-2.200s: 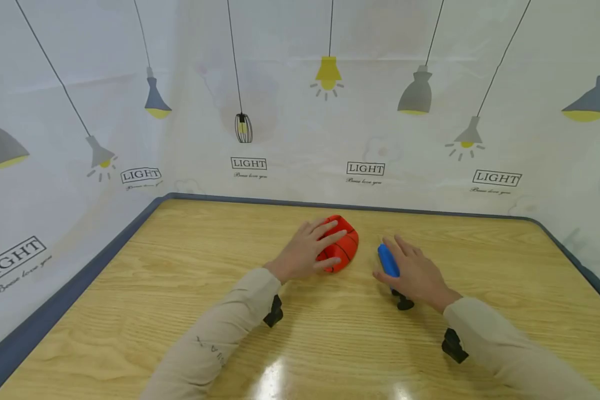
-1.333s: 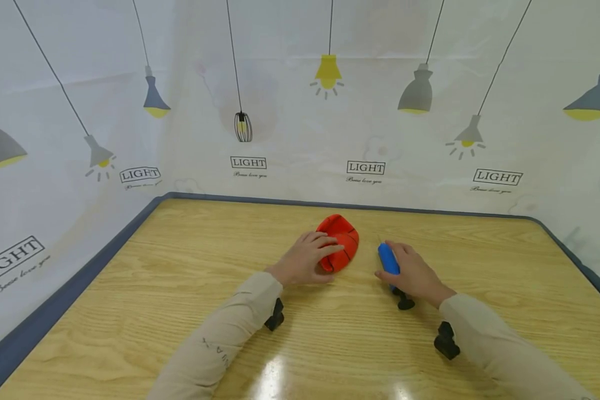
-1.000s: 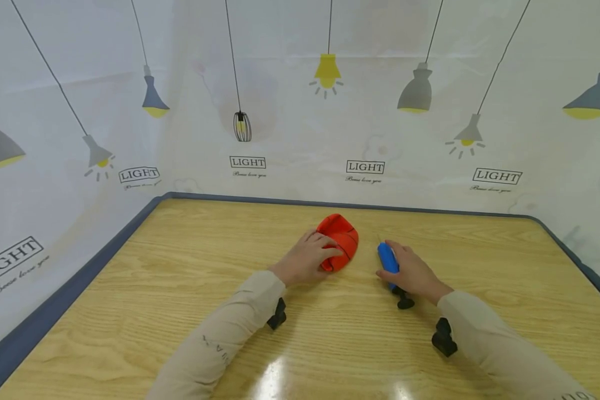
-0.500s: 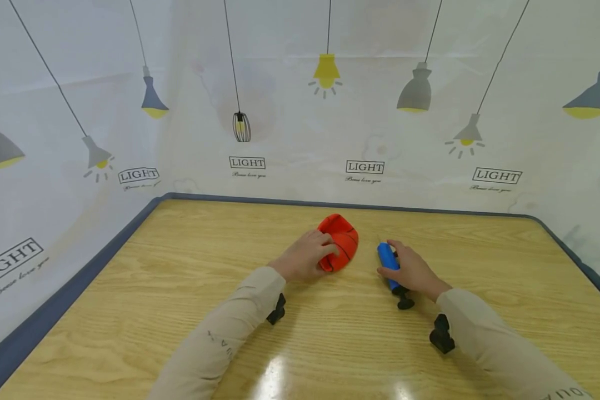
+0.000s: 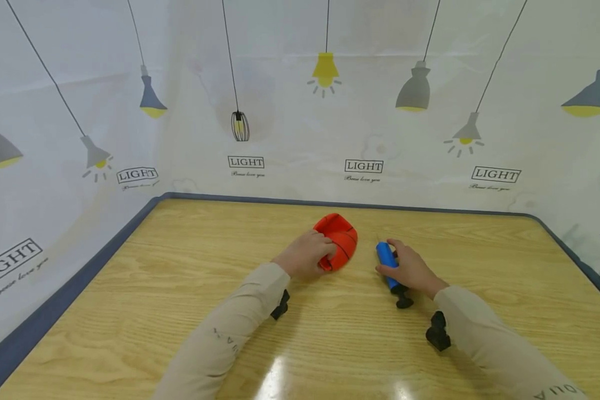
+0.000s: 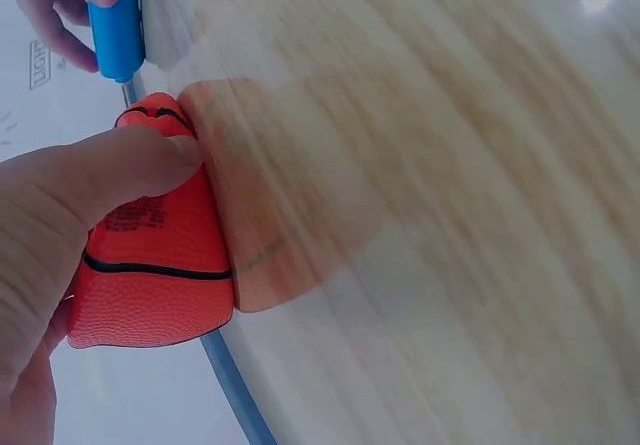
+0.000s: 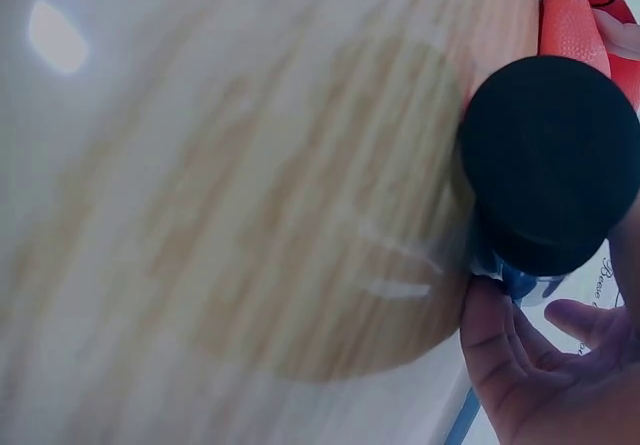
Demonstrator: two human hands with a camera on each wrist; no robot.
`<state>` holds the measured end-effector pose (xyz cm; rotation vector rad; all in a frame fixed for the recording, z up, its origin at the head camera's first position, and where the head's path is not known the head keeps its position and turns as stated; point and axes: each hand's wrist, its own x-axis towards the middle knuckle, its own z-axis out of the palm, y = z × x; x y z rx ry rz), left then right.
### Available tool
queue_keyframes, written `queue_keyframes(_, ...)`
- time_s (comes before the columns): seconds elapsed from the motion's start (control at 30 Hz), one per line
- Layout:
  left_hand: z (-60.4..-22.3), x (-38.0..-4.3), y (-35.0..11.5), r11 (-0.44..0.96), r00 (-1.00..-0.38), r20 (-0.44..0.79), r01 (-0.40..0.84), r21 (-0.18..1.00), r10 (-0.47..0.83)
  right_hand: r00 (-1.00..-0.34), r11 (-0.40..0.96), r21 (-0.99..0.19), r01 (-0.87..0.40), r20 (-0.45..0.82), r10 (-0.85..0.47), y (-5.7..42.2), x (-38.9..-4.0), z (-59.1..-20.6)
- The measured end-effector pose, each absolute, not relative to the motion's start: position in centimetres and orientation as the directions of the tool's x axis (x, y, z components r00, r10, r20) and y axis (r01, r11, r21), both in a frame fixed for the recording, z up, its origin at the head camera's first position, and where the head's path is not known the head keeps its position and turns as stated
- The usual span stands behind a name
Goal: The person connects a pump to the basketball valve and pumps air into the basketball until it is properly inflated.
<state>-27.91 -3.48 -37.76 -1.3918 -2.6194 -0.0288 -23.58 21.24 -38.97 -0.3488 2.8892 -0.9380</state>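
A deflated red ball with black basketball lines (image 5: pixel 344 242) lies dented on the table. My left hand (image 5: pixel 305 254) grips its near left edge, fingers curled over the top; the left wrist view shows the thumb pressed on the ball's side (image 6: pixel 150 310). Right of the ball lies a blue hand pump (image 5: pixel 386 254) with a thin needle at its far tip and a black handle (image 5: pixel 404 303) at the near end. Thumb and fingers of my right hand (image 5: pixel 414 272) hold the pump's barrel from both sides. In the right wrist view the round black handle end (image 7: pixel 550 165) hides most of the barrel.
The wooden tabletop (image 5: pixel 350 344) has a dark blue edge (image 5: pixel 260 199). Behind it and at both sides hang white sheets (image 5: pixel 300 122) printed with lamps. A black wrist camera (image 5: pixel 438 331) sits under the right sleeve, another (image 5: pixel 281 305) under the left.
My left fingers, spread over the ball earlier, have drawn back and curled onto its near edge. My right fingers have settled around the pump. Ball and pump have hardly moved.
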Motion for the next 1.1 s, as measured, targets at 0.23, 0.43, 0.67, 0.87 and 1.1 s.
queue_keyframes(0.23, -37.84, -28.23, -3.92, 0.591, -0.586, 0.17, 0.806, 0.024, 0.792, -0.97, 0.778, -0.599, -0.19, -0.005, -0.241, 21.17, -23.69, -39.29)
queue_keyframes(0.43, -37.78, -28.53, -4.28, 0.568, -0.569, 0.263, 0.819, 0.088, 0.779, -0.973, 0.782, -0.6, -0.168, -0.028, -0.231, 21.31, -23.78, -39.43)
queue_keyframes(0.67, -37.47, -28.65, -4.29, 0.553, -0.543, 0.351, 0.829, 0.08, 0.763, -0.975, 0.778, -0.61, -0.15, -0.042, -0.22, 21.44, -23.85, -39.33)
queue_keyframes(0.87, -37.17, -28.59, -4.28, 0.553, -0.549, 0.406, 0.824, 0.122, 0.73, -0.979, 0.777, -0.621, -0.104, -0.074, -0.19, 21.46, -23.84, -39.38)
queue_keyframes(1.1, -37.04, -28.67, -4.4, 0.537, -0.543, 0.453, 0.829, 0.157, 0.707, -0.979, 0.774, -0.631, -0.041, -0.13, -0.157, 21.44, -23.76, -39.23)
